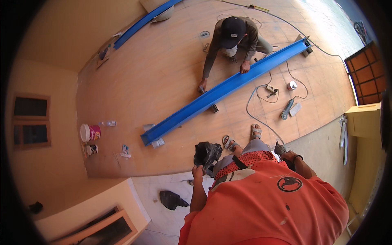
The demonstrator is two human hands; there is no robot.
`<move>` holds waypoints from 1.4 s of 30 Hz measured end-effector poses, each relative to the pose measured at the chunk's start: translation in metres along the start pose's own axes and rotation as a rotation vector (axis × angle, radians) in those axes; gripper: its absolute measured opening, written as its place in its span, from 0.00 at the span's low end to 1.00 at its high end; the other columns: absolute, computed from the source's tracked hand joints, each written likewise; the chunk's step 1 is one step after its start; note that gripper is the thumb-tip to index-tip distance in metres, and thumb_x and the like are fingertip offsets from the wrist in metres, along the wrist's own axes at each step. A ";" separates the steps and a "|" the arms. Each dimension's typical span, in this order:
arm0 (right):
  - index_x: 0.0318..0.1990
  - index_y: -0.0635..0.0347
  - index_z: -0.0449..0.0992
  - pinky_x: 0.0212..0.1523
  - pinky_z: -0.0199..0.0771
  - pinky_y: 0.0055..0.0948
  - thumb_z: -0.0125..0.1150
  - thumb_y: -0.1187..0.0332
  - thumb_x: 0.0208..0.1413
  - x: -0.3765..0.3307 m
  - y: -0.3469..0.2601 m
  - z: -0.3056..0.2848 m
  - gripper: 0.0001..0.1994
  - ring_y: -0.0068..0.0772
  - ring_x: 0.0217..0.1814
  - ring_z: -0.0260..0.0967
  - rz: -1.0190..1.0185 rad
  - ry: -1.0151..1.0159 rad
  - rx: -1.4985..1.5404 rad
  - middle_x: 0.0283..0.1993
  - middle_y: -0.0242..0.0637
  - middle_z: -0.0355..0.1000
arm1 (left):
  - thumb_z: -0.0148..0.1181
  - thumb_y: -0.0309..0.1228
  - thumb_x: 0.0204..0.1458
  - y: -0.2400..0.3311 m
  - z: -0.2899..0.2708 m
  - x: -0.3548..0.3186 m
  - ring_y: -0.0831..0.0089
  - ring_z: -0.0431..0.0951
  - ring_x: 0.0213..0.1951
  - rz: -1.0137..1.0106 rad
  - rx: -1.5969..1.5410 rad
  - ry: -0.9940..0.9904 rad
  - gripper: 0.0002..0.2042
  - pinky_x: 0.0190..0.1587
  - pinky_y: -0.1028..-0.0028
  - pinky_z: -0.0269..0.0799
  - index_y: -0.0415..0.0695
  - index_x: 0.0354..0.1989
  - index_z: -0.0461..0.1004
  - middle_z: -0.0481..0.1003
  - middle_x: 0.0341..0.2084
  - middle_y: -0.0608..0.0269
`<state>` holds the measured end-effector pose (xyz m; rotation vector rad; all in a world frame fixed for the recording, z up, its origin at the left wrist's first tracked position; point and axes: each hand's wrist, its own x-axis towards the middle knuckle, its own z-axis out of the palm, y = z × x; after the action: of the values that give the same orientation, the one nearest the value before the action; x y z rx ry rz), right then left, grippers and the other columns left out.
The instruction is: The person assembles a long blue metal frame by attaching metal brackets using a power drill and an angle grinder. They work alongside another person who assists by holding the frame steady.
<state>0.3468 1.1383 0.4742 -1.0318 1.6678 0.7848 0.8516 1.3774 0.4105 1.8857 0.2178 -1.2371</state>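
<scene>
Holding up a black plastic bag over the floor.
Clamped on it with the left hand, on a dark object with the right hand; impossible to tell the contents of bag or pink-and-white bucket.

A red-orange shirt is worn, marked by a round black emblem and dark smudges. Below it, grey legwear and light strapped sandals are seen, and a dark bracelet is worn.
</scene>
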 end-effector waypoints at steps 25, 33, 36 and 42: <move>0.37 0.62 0.82 0.39 0.76 0.33 0.67 0.52 0.33 0.064 0.007 -0.013 0.25 0.35 0.37 0.77 -0.371 -0.062 -0.361 0.36 0.44 0.79 | 0.57 0.26 0.53 -0.042 -0.001 -0.022 0.72 0.72 0.15 -0.074 -0.067 0.042 0.07 0.16 0.71 0.70 0.43 0.26 0.65 0.71 0.17 0.63; 0.37 0.63 0.82 0.39 0.76 0.32 0.68 0.54 0.31 0.038 -0.007 -0.013 0.25 0.37 0.35 0.77 -0.147 0.006 -0.100 0.36 0.44 0.79 | 0.56 0.25 0.53 -0.056 -0.006 -0.014 0.74 0.71 0.15 -0.059 -0.044 0.022 0.02 0.17 0.71 0.68 0.44 0.30 0.69 0.70 0.17 0.65; 0.36 0.65 0.82 0.39 0.76 0.32 0.69 0.55 0.30 0.032 -0.009 -0.011 0.25 0.39 0.36 0.77 -0.100 -0.002 -0.042 0.36 0.43 0.79 | 0.56 0.26 0.53 -0.057 -0.001 -0.012 0.75 0.70 0.16 -0.060 -0.054 0.001 0.01 0.18 0.71 0.68 0.43 0.31 0.71 0.70 0.17 0.66; 0.37 0.65 0.81 0.40 0.76 0.33 0.69 0.55 0.30 0.036 -0.012 -0.004 0.25 0.38 0.38 0.77 -0.040 0.023 -0.080 0.38 0.44 0.79 | 0.57 0.26 0.52 -0.061 0.004 -0.006 0.74 0.70 0.16 0.004 -0.015 0.031 0.02 0.18 0.71 0.67 0.43 0.30 0.71 0.70 0.17 0.65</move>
<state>0.3500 1.1200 0.4413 -1.1303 1.6415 0.8225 0.8117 1.4146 0.3812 1.8928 0.2396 -1.2013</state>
